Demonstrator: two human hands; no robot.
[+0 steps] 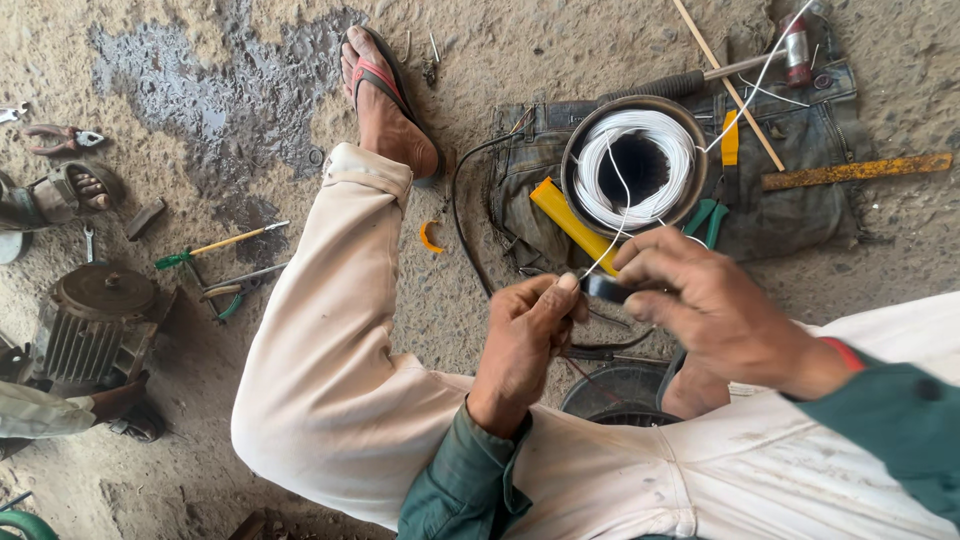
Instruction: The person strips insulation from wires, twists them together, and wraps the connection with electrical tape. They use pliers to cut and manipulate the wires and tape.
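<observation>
Beyond both hands, thin white wire [603, 255] ran back to the round white wire coil [637, 168]; left hand [522, 335] was pinched on it, right hand [705, 305] closed on a small black piece [604, 289].

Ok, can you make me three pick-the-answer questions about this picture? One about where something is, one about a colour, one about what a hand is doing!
1. Where is the wire coil?
A. In a round bowl on folded denim cloth
B. On the motor
C. In the person's lap

2. What colour is the wire?
A. Red
B. White
C. Green

3. What is the left hand doing?
A. Lying flat
B. Pinching the wire strand
C. Holding a hammer

Answers:
1 A, the bowl rests on the denim cloth.
2 B, the loops look white.
3 B, thumb and fingers close on the strand beside the right hand.
</observation>
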